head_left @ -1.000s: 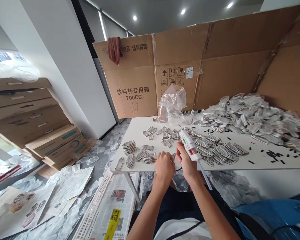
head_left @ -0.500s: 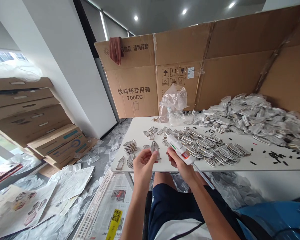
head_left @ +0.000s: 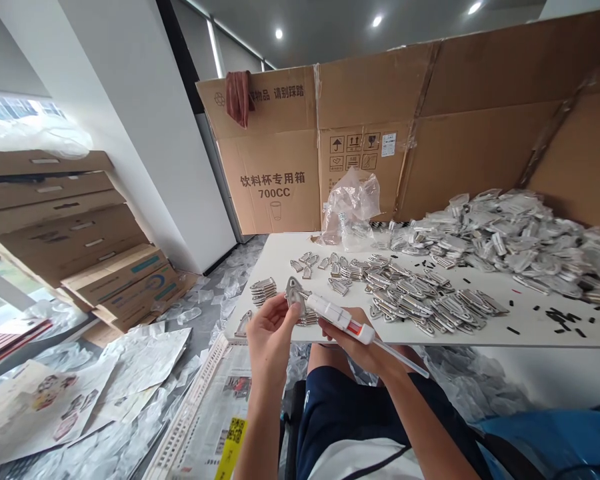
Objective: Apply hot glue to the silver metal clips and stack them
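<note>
My left hand [head_left: 269, 330] pinches a small flat arch-shaped piece [head_left: 294, 292] and holds it up in front of the white table's [head_left: 480, 330] near edge. My right hand [head_left: 360, 347] grips a white glue gun [head_left: 339, 315] with a red label. A clear glue stick juts from the gun's back toward my lap. The gun's nozzle points left and meets the piece. Many more such pieces [head_left: 420, 300] lie spread over the table beyond my hands.
Small stacks of pieces [head_left: 263, 291] sit at the table's left end. A big heap of wrapped ones [head_left: 510, 233] and a clear plastic bag [head_left: 350, 207] lie at the back, before a cardboard wall [head_left: 430, 133]. Boxes [head_left: 70, 233], newspaper [head_left: 225, 413] and plastic wrap cover the floor.
My left hand picked a piece off the table and raised it. My right hand swung the glue gun down from a steep tilt to nearly level, nozzle against the piece. Both hands drew toward me.
</note>
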Available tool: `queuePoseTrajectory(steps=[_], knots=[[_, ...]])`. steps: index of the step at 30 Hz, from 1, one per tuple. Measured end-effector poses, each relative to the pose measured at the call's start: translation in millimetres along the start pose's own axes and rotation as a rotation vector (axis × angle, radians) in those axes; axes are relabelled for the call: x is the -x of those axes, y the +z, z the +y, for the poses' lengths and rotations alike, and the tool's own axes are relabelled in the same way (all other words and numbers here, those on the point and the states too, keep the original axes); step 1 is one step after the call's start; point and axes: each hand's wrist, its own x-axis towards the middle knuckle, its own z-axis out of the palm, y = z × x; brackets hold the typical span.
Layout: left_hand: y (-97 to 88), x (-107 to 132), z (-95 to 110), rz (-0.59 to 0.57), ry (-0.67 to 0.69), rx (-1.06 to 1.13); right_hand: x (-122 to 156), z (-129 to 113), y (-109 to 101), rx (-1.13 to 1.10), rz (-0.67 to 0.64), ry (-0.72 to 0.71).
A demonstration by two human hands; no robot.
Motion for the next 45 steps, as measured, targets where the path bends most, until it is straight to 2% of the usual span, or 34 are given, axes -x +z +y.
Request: queuePoseTrajectory(steps=[3, 9, 21, 26, 29, 35, 41, 45], knots=[[1.2, 0.9, 2.6, 0.000, -0.005, -0.004, -0.6, 1.9, 1.7, -0.006, 0.012, -0.029], [1.3, 1.4, 5.1, -0.001, -0.004, -0.005, -3.6, 6.6, 5.0, 0.126, 0.094, -0.203], [-0.1, 4.4, 6.5, 0.029, -0.008, 0.028, -3.9, 12.8, 6.9, 0.161, 0.083, -0.172], [-0.8, 3.2, 4.9, 0.051, 0.016, -0.031, -4.2, 10.0, 8.5, 0.153, 0.094, -0.167], [-1.9, 2.9, 2.8, 0.060, 0.065, -0.106, -3.4, 5.8, 8.2, 0.141, 0.096, -0.134], [-5.2, -0.3, -1.1, 0.097, 0.268, -0.270, -0.6, 0.8, 6.9, -0.026, 0.088, -0.037], [-14.2, -7.0, 4.4, 0.000, 0.490, -0.481, 2.6, -0.1, 8.6, -0.078, 0.091, 0.074], [-19.8, -11.0, 3.9, -0.041, 0.524, -0.515, 5.2, -3.9, 9.8, -0.025, 0.099, 0.098]])
